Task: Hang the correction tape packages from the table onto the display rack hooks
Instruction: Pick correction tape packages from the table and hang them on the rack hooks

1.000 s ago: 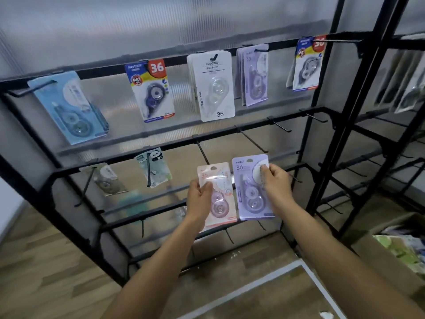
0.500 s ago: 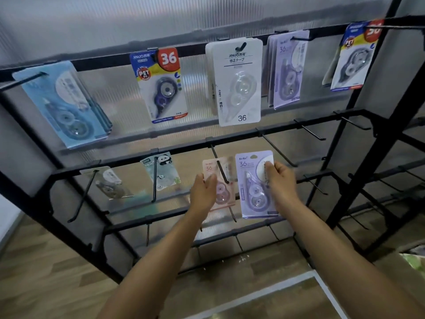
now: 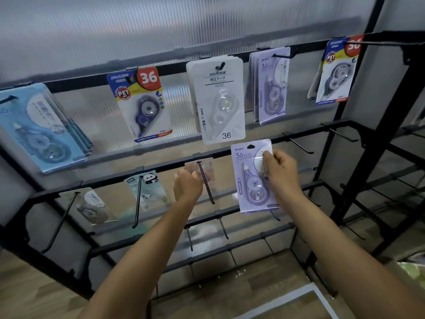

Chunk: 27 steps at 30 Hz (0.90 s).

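Now | pink package (image 3: pixel 202 172) threaded onto hook (image 3: pixel 205 183) | purple package (image 3: pixel 254 178) raised

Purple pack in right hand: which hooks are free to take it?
Free: the bare black hooks on the middle rail, right of the white "36" card. Crowded: top rail, all loaded; the middle rail left of the right hand and its purple blister pack.

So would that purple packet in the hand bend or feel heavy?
Probably light: the right hand holds the purple package up by one edge. Likely fairly stiff, since the card stays flat. The plastic bubble looks shiny, so maybe a bit slippery.
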{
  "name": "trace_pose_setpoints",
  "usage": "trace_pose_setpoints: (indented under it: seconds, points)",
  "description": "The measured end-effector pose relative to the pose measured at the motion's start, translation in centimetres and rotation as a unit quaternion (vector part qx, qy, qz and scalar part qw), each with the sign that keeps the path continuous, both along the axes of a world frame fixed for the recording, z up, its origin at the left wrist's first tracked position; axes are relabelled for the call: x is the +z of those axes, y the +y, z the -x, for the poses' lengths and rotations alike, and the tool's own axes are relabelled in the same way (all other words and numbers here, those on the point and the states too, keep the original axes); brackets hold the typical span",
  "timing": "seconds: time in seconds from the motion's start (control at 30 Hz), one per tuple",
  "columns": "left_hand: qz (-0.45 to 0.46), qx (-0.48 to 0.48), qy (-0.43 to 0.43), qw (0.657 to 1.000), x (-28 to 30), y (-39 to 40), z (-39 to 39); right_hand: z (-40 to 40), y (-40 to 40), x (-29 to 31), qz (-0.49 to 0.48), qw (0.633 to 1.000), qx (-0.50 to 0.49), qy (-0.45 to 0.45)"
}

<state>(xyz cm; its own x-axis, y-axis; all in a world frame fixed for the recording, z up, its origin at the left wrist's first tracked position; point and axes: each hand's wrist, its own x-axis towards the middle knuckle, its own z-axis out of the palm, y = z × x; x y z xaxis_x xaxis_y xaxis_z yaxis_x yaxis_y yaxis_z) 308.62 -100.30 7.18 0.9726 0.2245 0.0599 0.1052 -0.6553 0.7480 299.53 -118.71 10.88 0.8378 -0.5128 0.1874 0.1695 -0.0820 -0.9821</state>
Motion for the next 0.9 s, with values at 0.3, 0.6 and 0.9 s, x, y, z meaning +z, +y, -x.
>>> trace_pose_setpoints:
  seconds: [0.3,0.6,0.9]
  points:
    - [-0.17,-0.025,-0.135,0.976,3.3,-3.9,3.4,-1.3,-3.8,4.1,0.048,0.994,0.048,-0.089]
    - [-0.367,-0.018,-0.025,0.93,3.9,-7.7,6.4,-1.2,-8.3,9.3,0.056,0.982,0.084,-0.158]
    - [-0.411,-0.083,-0.011,0.908,4.3,-11.6,7.3,-4.1,-11.2,13.3,0.085,0.98,0.011,-0.181]
